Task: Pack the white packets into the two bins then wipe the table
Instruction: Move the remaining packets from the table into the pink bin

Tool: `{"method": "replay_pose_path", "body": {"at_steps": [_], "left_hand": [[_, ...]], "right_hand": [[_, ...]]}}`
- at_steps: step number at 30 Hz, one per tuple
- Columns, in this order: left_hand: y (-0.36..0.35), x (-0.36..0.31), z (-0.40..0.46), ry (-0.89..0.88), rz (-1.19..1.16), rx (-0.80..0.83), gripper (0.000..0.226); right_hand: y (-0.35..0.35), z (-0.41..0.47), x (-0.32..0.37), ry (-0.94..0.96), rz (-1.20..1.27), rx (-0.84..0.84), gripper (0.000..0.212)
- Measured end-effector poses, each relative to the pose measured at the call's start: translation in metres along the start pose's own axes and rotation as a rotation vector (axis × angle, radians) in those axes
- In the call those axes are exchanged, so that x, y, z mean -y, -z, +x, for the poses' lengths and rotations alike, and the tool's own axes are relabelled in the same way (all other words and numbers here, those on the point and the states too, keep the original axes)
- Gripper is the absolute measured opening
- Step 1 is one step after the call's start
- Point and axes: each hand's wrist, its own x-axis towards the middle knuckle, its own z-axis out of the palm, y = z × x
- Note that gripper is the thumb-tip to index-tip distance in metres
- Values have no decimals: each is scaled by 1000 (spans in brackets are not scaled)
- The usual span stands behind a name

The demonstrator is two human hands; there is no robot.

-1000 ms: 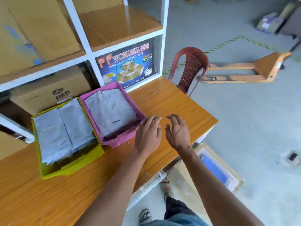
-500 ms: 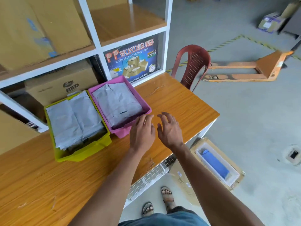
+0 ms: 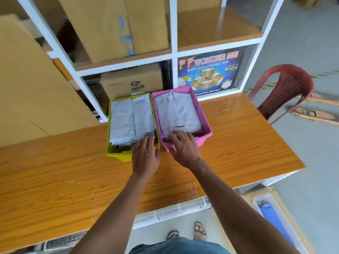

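L hand [image 3: 145, 156] flat on green bin [image 3: 117, 155]; R hand [image 3: 184, 148] flat on pink bin [image 3: 205, 133]; shelf [image 3: 173, 57] behind.

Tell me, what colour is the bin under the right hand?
Pink, best seen in the head view; the right hand rests on its near edge.

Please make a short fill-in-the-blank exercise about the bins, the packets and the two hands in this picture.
1. The pink bin stands to the ____ of the green bin.
2. The white packets lie ____ the bins.
3. The left hand reaches the near edge of the ____ bin.
4. The chair beside the table is ____.

Missing words: right; inside; green; red
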Motion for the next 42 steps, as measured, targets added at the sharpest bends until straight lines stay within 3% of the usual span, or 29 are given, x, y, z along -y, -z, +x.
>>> {"method": "replay_pose_path", "body": {"at_steps": [6, 11, 16, 23, 32, 36, 42], "left_hand": [[-3, 55, -12, 28, 114, 62, 52], [-1, 79, -12, 29, 16, 110, 65], [-1, 86, -10, 39, -94, 168, 70], [-1, 87, -11, 7, -127, 146, 68], [-7, 73, -24, -118, 3, 17, 54], [-5, 73, -24, -124, -19, 55, 65], [-5, 69, -23, -99, -106, 29, 57]], "right_hand": [[-10, 8, -9, 102, -83, 58, 48], [-4, 12, -23, 176, -76, 75, 54], [-4, 10, -55, 136, -151, 90, 41], [-5, 3, -73, 125, -142, 88, 72], [-17, -12, -49, 160, -168, -30, 49], [-20, -14, -49, 118, -164, 11, 49], [-19, -14, -49, 105, -122, 24, 50]]}}
